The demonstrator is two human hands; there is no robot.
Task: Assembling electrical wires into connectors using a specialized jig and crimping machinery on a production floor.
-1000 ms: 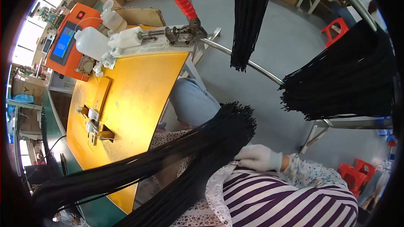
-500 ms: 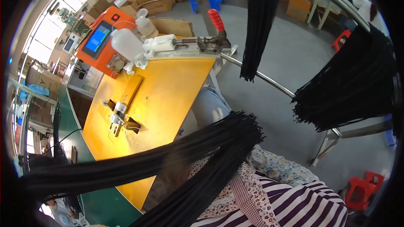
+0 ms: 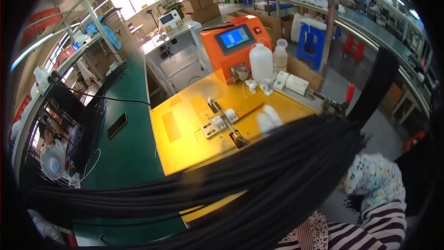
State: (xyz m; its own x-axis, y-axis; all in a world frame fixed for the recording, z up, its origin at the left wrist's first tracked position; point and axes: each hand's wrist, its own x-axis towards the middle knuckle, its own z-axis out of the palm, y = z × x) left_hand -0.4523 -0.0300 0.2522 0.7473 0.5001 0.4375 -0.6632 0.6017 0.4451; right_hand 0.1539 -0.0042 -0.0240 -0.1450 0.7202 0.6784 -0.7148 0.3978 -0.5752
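A thick bundle of black cords (image 3: 259, 166) sweeps across the foreground from the lower left to the right, its frayed-looking cut ends gathered at the right. My right forearm, in a speckled sleeve cover (image 3: 377, 178), reaches up to those ends. Most of my right hand (image 3: 269, 119) is behind the bundle; two white-covered fingertips, apparently its own, show past the bundle's far edge, over the yellow table (image 3: 185, 153). The bundle lies across this hand and seems held by it. I do not see my left hand. Near the fingertips, a small metal fixture (image 3: 221, 122) is mounted on the table.
An orange machine (image 3: 231, 48) with a screen stands behind, beside white plastic bottles (image 3: 262, 62) and a red-handled toggle clamp (image 3: 350, 93). A phone (image 3: 117, 126) lies on the green bench (image 3: 134, 157) at left, near a small fan (image 3: 53, 162). More black cords (image 3: 377, 83) hang at right.
My view has swung left and upright, so the yellow table and machine appear further right. The bundle's cut ends and my right sleeve have shifted right, and the fingertips now show over the table.
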